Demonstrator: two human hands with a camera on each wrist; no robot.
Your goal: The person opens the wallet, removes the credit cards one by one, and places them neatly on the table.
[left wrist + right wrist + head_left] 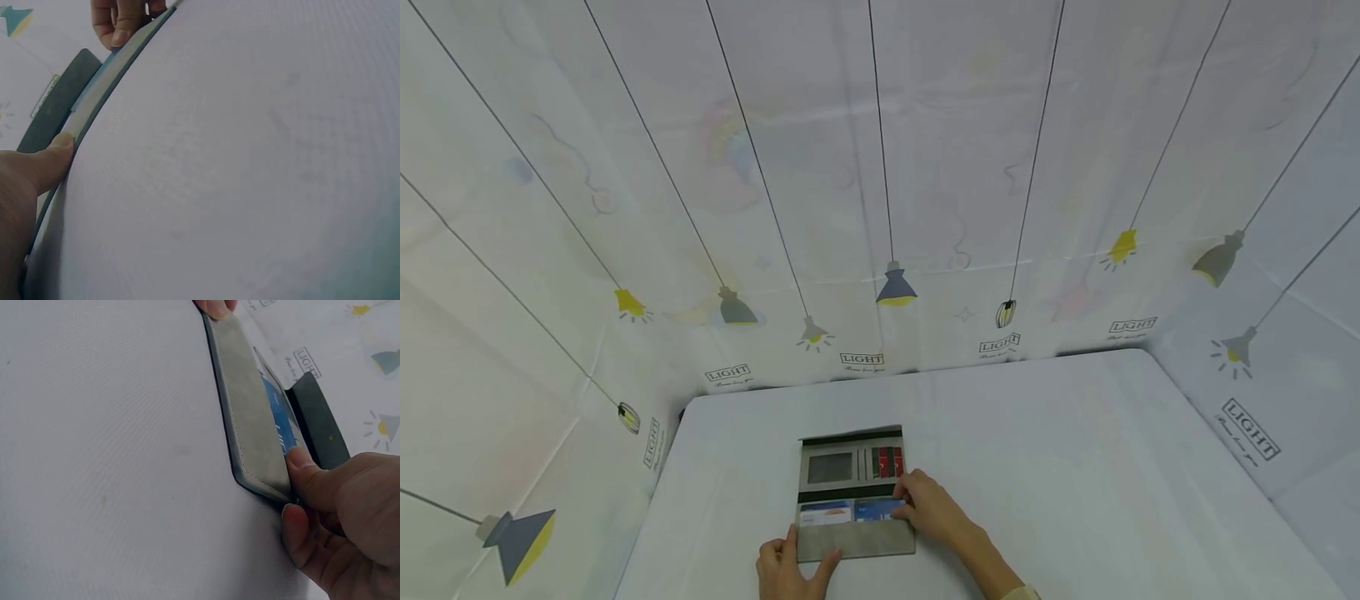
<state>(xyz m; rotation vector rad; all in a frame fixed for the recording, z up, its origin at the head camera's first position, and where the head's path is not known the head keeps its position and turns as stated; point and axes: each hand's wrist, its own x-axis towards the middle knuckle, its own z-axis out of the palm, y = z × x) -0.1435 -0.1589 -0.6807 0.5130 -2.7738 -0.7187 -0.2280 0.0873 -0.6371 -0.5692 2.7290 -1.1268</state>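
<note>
A grey wallet [856,540] lies unfolded on the white table, its upper half showing a dark window and several red and dark card edges. In its lower half, a white-and-blue card [824,514] and a blue card [876,509] stick out of a pocket. My left hand [790,571] grips the wallet's lower left corner, thumb [61,141] on the front pocket. At the right edge, my right hand [931,507] has its thumb [301,457] on the blue card's end, and its fingers curl at the wallet's side. The card's right end is hidden under that hand.
The white table [1075,467] extends to both sides of the wallet. Behind it and at the sides hang pale cloth walls [955,208] printed with lamps and the word LIGHT. The table's rounded back edge meets the cloth.
</note>
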